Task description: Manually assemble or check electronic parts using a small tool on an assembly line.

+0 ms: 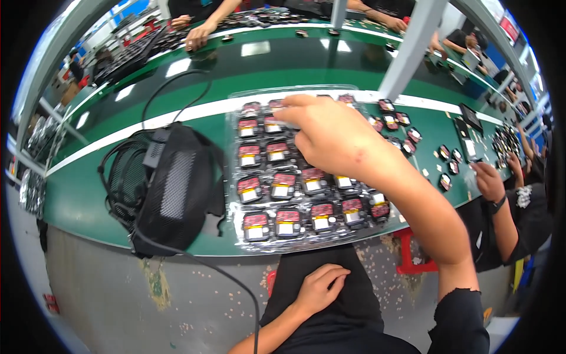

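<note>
My right hand (333, 133) reaches over a clear plastic tray (232, 221) on the green bench. Its fingers are apart, with the fingertips close to the units in the tray's upper rows, and nothing shows in its grasp. Rows of small black electronic units (256, 227) fill the tray, each with a red upper part, a pale rectangle and a bit of yellow. Hand and forearm hide several of them. On my dark trousers rests my left hand (321, 289), fingers loosely bent and nothing held.
Left of the tray lies a black mesh bag (177, 183) with a cable (236, 280) hanging past the edge. More loose units (445, 180) lie to the right, near a co-worker's hand (489, 183). A grey post (413, 50) rises behind the tray. A red stool (413, 253) stands below.
</note>
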{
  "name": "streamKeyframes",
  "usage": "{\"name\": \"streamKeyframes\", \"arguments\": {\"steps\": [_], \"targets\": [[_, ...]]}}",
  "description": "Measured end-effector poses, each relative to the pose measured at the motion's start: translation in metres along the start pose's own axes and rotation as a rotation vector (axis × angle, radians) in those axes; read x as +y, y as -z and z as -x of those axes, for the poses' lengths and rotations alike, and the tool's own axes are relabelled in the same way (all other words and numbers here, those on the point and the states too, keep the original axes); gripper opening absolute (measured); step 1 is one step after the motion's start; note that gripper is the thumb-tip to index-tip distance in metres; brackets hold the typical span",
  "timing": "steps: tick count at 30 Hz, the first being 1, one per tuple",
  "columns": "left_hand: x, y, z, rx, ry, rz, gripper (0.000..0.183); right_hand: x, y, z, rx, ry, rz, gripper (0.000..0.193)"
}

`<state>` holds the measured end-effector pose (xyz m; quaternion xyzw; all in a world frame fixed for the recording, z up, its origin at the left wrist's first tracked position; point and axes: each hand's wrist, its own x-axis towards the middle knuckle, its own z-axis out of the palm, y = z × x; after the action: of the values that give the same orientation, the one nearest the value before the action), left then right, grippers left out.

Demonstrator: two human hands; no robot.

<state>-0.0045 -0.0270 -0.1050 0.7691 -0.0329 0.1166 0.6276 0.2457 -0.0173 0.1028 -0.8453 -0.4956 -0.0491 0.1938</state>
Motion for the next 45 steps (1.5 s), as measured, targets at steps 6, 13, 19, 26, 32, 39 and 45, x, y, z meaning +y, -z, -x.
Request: {"name": "streamKeyframes", "arguments": {"steps": [6, 13, 19, 26, 32, 39, 45], "targets": [[0.002, 0.008, 0.000, 0.058, 0.075, 0.034, 0.016, 0.012, 0.032, 0.094, 0.327, -0.187, -0.177, 0.030], [0.002, 0.001, -0.004, 0.005, 0.030, 0.055, 0.015, 0.070, 0.001, 0.211, 0.321, -0.853, 0.352, 0.036], [0.009, 0.001, -0.005, 0.031, 0.075, 0.037, 0.012, 0.064, -0.005, 0.239, 0.390, -0.859, 0.175, 0.043], [0.010, 0.011, 0.008, -0.016, 0.217, 0.297, 0.012, 0.013, -0.007, 0.255, 0.537, -0.584, -0.112, 0.065], [0.030, 0.014, 0.006, -0.036, 0.216, 0.833, 0.042, -0.032, -0.016, 0.254, 0.386, -0.249, -0.359, 0.068], [0.041, 0.011, -0.014, 0.243, -0.432, -0.195, 0.050, -0.073, -0.046, 0.248, 0.249, -0.578, -1.169, 0.060], [0.046, 0.025, -0.012, 0.277, -0.423, -0.319, 0.037, -0.072, -0.061, 0.250, 0.220, -0.539, -1.304, 0.051]]}}
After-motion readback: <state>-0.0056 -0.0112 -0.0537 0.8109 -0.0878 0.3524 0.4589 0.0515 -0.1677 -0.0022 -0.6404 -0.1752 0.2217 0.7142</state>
